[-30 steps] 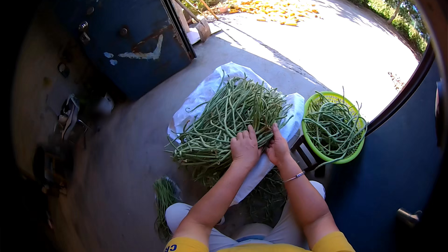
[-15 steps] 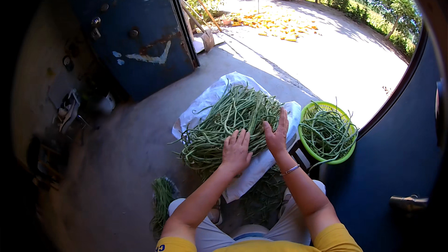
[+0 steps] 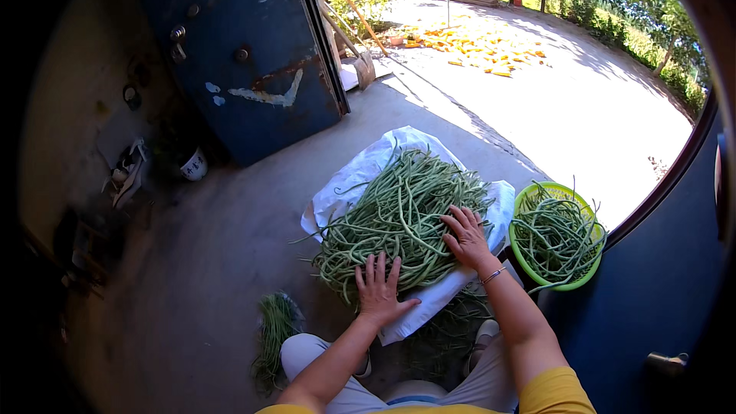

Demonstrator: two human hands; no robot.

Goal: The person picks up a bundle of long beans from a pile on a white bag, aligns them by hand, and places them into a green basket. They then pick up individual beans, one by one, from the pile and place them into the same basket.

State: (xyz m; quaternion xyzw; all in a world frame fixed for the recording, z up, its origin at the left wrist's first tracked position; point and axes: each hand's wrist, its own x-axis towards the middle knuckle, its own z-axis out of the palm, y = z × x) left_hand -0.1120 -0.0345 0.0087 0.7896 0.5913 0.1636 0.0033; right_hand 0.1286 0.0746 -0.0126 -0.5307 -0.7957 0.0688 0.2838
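Observation:
A big heap of long green beans (image 3: 406, 211) lies on a white plastic sheet or sack (image 3: 343, 193) in front of me. My left hand (image 3: 379, 291) rests on the near edge of the heap, fingers spread, thumb pointing right. On the heap's right side lies my right hand (image 3: 466, 236), its fingers stretched out and apart over the beans. Neither hand grips anything. Beside the sheet, at right, a bright green basket (image 3: 520, 249) holds more long beans (image 3: 556, 234).
A smaller bunch of beans (image 3: 274, 333) lies on the floor by my left knee. The blue metal door (image 3: 253, 54) stands at the upper left, with a shovel (image 3: 363, 69) near its edge. Yellow-orange corn cobs (image 3: 483, 46) are spread on the sunlit yard. A white pot (image 3: 194, 165) stands at left.
My left hand has moved back to the near edge of the heap and spread its fingers. My right hand, raised upright before, now lies flat on the beans. The view has shifted slightly.

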